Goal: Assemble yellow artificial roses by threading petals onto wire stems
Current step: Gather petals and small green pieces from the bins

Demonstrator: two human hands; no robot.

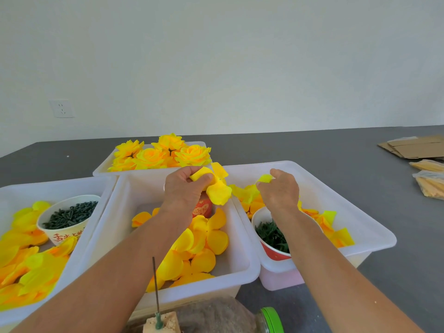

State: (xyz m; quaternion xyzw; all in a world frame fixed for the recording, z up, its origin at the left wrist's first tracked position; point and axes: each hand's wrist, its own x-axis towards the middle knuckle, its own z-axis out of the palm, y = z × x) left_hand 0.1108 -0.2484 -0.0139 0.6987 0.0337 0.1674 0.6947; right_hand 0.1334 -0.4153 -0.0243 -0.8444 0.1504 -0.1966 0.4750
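Petals (217, 188) for the rose in progress are sitting bunched in our left hand (183, 188), fingers curled around them above the middle bin (242, 267), presumably keeping the layers gathered. Our right hand (278, 189) is pinching a small petal piece (265, 178) over the right bin (374, 227), likely fetching the next layer. We are noting the upright wire (155, 287) standing bare near us.
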